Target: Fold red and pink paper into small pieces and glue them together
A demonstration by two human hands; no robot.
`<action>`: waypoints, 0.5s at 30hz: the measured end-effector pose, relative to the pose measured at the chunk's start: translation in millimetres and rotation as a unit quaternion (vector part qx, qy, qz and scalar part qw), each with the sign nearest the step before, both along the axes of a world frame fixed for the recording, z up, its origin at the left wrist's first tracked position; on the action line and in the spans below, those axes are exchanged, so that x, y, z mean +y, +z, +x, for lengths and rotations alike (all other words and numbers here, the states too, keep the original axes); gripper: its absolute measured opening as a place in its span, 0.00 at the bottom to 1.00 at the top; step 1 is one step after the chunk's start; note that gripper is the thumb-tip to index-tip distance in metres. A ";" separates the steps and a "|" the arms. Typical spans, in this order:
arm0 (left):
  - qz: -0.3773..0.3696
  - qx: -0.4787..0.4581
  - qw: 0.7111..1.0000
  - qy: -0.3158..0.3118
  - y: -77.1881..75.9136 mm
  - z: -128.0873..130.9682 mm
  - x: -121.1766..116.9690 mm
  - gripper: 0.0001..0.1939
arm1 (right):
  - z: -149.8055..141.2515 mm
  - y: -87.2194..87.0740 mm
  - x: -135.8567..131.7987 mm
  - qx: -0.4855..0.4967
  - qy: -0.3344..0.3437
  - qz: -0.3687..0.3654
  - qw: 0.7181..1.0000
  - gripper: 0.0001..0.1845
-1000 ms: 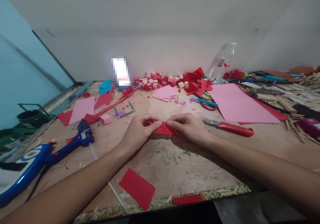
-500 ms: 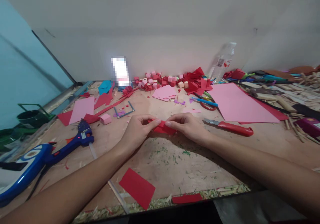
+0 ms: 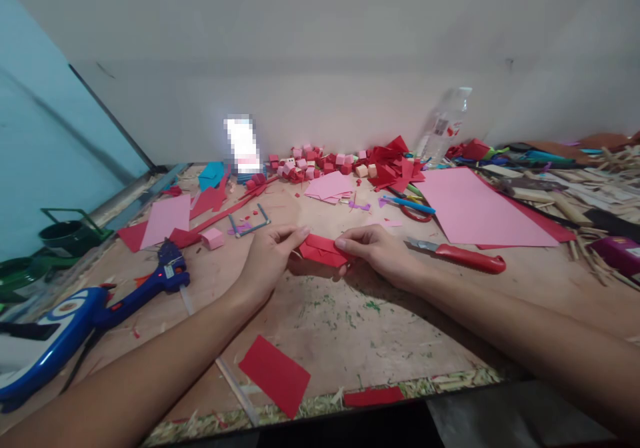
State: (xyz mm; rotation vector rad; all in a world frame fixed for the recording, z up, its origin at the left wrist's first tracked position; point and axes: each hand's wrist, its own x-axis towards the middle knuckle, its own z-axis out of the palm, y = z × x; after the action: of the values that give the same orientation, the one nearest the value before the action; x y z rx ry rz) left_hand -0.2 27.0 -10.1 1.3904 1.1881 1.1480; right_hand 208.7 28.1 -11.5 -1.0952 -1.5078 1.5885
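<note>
A blue glue gun point(image 3: 137, 299) lies well to the left of a crafter's left hand point(image 3: 267, 251), its dark nozzle end directed away from the person, while a small pink paper cube point(image 3: 213, 237) sits nearer that hand on the same side. The left hand is clamped on the left end of a folded red paper point(image 3: 323, 251), thumb on top and fingers mostly hidden behind it. A flat red rectangle point(image 3: 275, 373) rests on the worktable point(image 3: 345, 331) on the near side of the left hand. The folded paper spans the gap between the 2 hands, its long axis running roughly left to right, the left end pointing into the left hand and the right end, set slightly lower in view, into the right hand point(image 3: 377, 251). Crease lines show across its upward face; whether it touches the wood below cannot be told. The right hand is closed on the right end, thumb pressed over the upper edge, with a fingertip showing beneath. Just to the right of that hand lies a red-handled knife point(image 3: 463, 258), blade toward the hand, with a large pink sheet point(image 3: 485, 208) beyond it.
</note>
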 end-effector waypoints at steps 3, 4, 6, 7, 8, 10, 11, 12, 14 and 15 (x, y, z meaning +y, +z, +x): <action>0.009 0.001 1.000 0.010 0.8 -1.3 1.3 0.16 | 0.8 0.1 0.1 0.012 0.000 -0.002 1.000 0.18; 0.010 0.002 1.000 0.011 1.3 -1.8 1.8 0.16 | 0.8 -0.1 0.1 0.015 -0.001 -0.001 1.000 0.18; 0.011 0.001 1.000 0.014 2.3 -2.6 2.8 0.16 | 0.8 -0.8 0.4 0.018 0.000 0.002 1.000 0.19; 0.011 0.001 1.000 0.017 2.8 -3.0 3.2 0.15 | 0.7 -1.1 0.6 0.019 0.002 0.004 1.000 0.19; 0.011 -0.001 1.000 0.021 3.3 -3.3 3.4 0.15 | 0.6 -1.4 0.7 0.022 0.004 0.004 1.000 0.20; 0.010 -0.012 0.999 0.033 4.2 -3.5 3.4 0.15 | 0.5 -1.3 0.9 0.030 0.000 0.000 1.000 0.20; 0.007 -0.018 0.999 0.039 4.6 -3.3 3.1 0.15 | 0.6 -1.0 0.7 0.029 -0.002 -0.003 1.000 0.20; 0.002 -0.025 0.999 0.042 4.9 -3.0 2.4 0.15 | 0.6 -0.3 0.4 0.022 -0.002 -0.005 1.000 0.21; -0.014 -0.038 0.998 0.042 5.6 -1.8 0.4 0.16 | 0.5 1.5 -0.8 -0.001 0.007 -0.003 1.000 0.20; -0.025 -0.044 0.998 0.036 6.0 -0.9 -0.9 0.16 | 0.2 2.5 -1.5 -0.012 0.014 -0.001 1.000 0.20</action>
State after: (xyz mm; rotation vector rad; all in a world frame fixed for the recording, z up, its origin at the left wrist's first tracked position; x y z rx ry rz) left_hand -1.1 26.1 -4.1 1.2553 1.2052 1.2095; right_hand 208.9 26.5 -9.0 -1.1019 -1.5430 1.6006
